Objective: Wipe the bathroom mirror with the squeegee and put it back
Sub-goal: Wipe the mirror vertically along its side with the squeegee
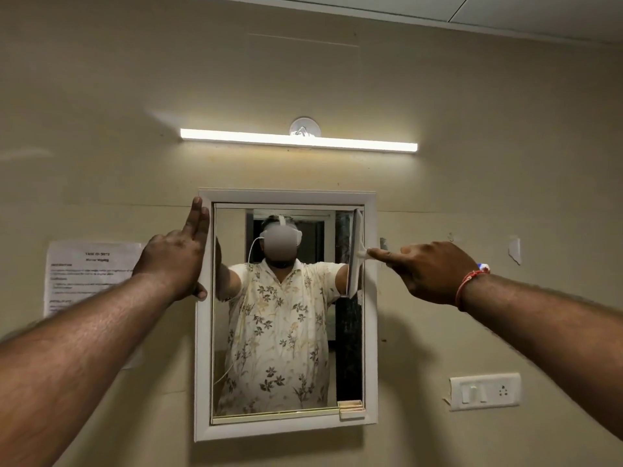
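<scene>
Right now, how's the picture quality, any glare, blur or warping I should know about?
Head view: the tube light above the mirror is blown out and casts a glow on the wall; the room is otherwise dim. The wide lens bends the ceiling line and stretches both forearms. The paper notice is too soft to read; the squeegee looks pale and indistinct.

Left hand point(175, 261) flat against left frame of mirror point(286, 429), fingers up. Right hand point(428, 271) grips squeegee point(357, 251) handle, blade upright on glass at right edge. Tube light point(298, 139) above; switch plate point(485, 390) lower right.
</scene>
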The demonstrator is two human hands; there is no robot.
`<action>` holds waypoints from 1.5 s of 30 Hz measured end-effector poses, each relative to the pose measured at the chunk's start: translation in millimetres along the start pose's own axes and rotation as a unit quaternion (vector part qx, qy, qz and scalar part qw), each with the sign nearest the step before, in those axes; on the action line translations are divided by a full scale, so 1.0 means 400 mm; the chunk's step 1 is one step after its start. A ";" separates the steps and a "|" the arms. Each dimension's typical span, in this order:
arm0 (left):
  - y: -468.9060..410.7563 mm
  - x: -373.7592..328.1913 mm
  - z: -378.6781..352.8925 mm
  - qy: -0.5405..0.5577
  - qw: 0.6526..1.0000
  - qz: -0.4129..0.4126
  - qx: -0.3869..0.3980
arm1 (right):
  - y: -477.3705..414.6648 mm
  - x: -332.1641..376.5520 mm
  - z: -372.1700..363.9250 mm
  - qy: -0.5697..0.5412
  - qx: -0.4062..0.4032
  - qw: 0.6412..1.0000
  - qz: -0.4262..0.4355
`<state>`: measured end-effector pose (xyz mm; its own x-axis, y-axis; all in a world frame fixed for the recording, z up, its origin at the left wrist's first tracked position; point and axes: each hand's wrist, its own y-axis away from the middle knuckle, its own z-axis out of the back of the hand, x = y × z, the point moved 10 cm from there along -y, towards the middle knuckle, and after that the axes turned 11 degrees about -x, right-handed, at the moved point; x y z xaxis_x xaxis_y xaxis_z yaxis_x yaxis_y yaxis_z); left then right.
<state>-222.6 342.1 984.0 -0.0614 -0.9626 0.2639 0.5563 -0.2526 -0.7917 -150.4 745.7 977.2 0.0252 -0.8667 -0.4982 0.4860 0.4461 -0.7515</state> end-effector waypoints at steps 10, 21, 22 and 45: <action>0.012 0.006 -0.016 -0.013 1.000 0.006 -0.009 | 0.019 -0.020 0.023 0.026 -0.009 1.000 -0.010; 0.030 0.022 -0.005 0.019 0.999 0.023 -0.019 | -0.054 0.226 0.071 -0.054 -0.065 0.994 0.070; 0.028 0.021 -0.008 0.023 0.999 0.019 -0.020 | -0.069 0.277 0.080 -0.064 -0.072 0.991 0.092; 0.032 0.038 -0.043 0.083 0.996 -0.004 -0.034 | -0.375 0.636 0.105 -0.051 -0.153 0.974 0.158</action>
<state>-230.7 322.8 968.4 -0.2043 -0.9622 0.1803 0.4979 -0.2607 -0.8271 -180.1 448.9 981.4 0.2267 -0.6854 -0.6920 0.1569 0.7269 -0.6686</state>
